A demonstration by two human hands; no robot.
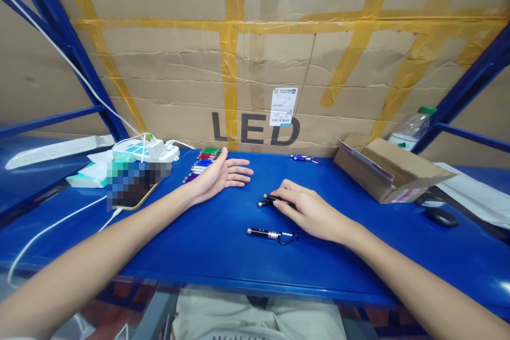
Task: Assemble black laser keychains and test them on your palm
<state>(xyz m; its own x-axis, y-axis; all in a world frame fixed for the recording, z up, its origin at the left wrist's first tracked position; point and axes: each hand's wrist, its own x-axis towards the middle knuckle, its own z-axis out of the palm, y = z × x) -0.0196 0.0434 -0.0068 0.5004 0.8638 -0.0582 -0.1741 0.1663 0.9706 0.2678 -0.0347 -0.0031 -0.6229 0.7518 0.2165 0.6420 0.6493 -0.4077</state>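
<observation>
My left hand is open, fingers stretched out to the right, at the edge of a row of small metallic penlights in green, red, blue, silver and purple. The hand and wrist hide part of that row. My right hand pinches a black penlight between thumb and fingers. Just under it shows the silver tip of another black penlight; whether that one is held or lies on the table I cannot tell. Nearer to me lies a black penlight with a carabiner clip.
At the back lie several blue penlights. An open cardboard box, a black computer mouse and a plastic bottle stand right. On the left are a phone, a tissue pack, a white power strip and cables.
</observation>
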